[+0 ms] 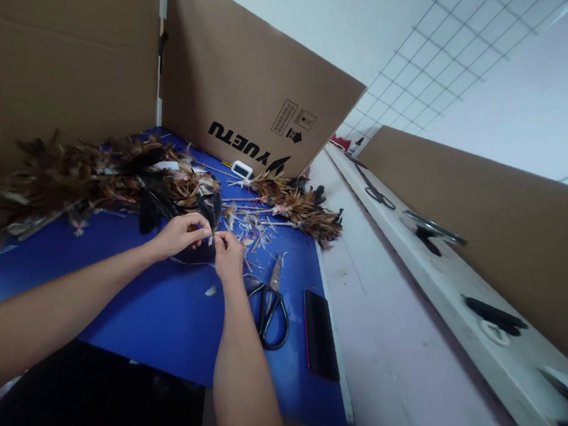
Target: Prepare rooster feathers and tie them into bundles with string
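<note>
Both hands meet over the blue table (166,335), pinching the base of a small bunch of black feathers (210,209). My left hand (181,234) is closed, thumb against forefinger at the quill ends. Close on its right, my right hand (228,256) is closed too, its fingertips at the same white-tipped base. A thin pale thread (191,262) runs below the hands across the table. Black-handled scissors (270,305) lie just right of my right forearm. Loose brown and black feathers (116,177) are heaped beyond my left hand.
Feathered sticks (309,212) lie at the back right, near a small white digital display (241,170). Feather scraps (256,234) litter the table there. A dark phone (321,335) rests by the right edge. Cardboard panels (247,69) stand behind; a ledge (439,275) with tools runs along the right.
</note>
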{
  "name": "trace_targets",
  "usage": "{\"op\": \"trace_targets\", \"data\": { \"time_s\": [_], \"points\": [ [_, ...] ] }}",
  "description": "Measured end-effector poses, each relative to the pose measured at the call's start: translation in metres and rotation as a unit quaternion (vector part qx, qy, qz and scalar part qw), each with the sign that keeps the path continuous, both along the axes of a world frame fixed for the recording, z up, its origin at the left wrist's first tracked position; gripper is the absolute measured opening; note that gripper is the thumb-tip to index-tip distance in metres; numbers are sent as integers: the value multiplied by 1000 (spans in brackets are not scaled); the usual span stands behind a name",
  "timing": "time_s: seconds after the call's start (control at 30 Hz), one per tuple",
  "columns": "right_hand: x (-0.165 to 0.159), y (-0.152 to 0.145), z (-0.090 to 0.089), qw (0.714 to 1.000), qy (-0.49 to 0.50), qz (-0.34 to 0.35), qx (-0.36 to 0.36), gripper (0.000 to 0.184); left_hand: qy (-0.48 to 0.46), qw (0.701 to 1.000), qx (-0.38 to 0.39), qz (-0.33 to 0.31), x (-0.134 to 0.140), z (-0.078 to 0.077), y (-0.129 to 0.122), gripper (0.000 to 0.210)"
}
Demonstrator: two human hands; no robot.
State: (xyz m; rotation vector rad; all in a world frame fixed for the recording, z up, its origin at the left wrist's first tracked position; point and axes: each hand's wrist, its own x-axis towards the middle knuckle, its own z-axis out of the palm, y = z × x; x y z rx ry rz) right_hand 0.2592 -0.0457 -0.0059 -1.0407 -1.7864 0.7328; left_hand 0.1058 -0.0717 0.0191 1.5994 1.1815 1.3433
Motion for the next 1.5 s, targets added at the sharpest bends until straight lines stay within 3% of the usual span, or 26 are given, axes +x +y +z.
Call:
{"op": "trace_targets", "data": {
  "time_s": [0.13, 0.4, 0.7, 1.5],
  "points": [
    [-1, 0, -2, 1000, 2, 13, 3, 15, -31, 999, 24, 4, 0, -3, 1, 24],
    [-2, -2, 2, 1000, -10, 18, -8, 16, -96, 994, -41, -40, -1, -15, 4, 25],
    [1, -4, 6, 998, -44, 22, 24, 15, -166, 978, -123, -42, 1, -10, 3, 30],
    [4, -9, 16, 993, -104, 29, 50, 14, -107, 976, -189, -31, -4, -5, 3, 33]
  ]
}}
